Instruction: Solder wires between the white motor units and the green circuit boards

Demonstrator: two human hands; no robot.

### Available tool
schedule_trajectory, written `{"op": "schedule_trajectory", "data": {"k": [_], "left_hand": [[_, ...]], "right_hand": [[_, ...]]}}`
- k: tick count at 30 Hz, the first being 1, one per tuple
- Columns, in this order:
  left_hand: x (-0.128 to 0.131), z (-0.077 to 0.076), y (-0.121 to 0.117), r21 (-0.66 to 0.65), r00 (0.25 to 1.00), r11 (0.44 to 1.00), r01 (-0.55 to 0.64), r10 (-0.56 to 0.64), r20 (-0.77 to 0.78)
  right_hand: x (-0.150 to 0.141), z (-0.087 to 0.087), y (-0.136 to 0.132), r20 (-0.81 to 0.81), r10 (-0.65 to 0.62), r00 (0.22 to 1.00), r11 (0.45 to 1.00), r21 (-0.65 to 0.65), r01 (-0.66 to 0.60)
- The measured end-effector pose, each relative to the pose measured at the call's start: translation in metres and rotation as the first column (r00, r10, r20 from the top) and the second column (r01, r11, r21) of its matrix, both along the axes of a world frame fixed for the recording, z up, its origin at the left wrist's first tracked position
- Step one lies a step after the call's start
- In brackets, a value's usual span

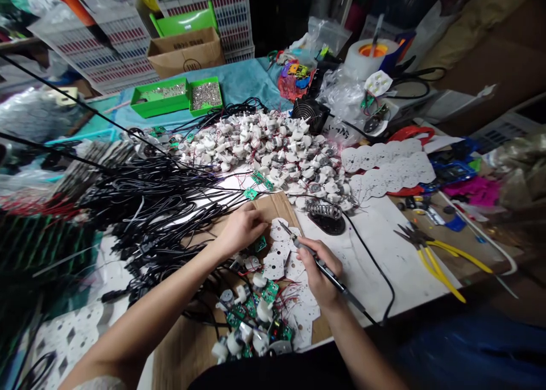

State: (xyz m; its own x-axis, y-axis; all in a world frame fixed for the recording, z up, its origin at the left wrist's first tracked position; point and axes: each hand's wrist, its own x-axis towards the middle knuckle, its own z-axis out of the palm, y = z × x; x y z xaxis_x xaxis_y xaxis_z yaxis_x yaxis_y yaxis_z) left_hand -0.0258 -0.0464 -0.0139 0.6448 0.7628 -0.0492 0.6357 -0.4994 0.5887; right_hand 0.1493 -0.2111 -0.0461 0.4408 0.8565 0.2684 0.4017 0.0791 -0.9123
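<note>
My right hand (319,268) is wrapped round a soldering iron (330,275), whose metal tip points up and left over white circuit boards (279,233). My left hand (244,229) is closed just left of the tip, fingers pinched at the boards' edge; what they hold is hidden. Below the hands, small white motors (264,310) and green circuit boards (270,291) lie mixed with thin red wires. A soldering iron stand (326,216) with a metal coil sits beyond my right hand. Cardboard (279,207) lies under the white boards.
A large heap of white motors (264,140) covers the table's middle. Black cables (162,208) are bundled at the left. Yellow-handled pliers (433,259) lie at the right, near scalloped white panels (390,168). Green trays (164,108) of small metal parts stand at the back.
</note>
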Motion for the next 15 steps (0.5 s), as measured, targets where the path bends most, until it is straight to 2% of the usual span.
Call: {"op": "schedule_trajectory", "data": {"k": [3,8,15], "left_hand": [[0.003,-0.006,-0.002,0.013,1.000,1.000,0.024,-0.025,0.019],[0.002,-0.017,-0.003,-0.033,0.998,0.998,-0.053,0.054,0.032],[-0.001,-0.018,-0.006,-0.070,0.989,0.989,-0.128,0.132,0.064]], "right_hand": [[0.000,-0.001,-0.001,0.012,0.008,1.000,1.000,-0.009,-0.008],[0.000,-0.004,-0.002,0.009,0.038,0.999,0.999,-0.002,-0.038],[-0.001,-0.003,-0.002,0.026,0.081,0.996,0.997,-0.009,-0.081]]}}
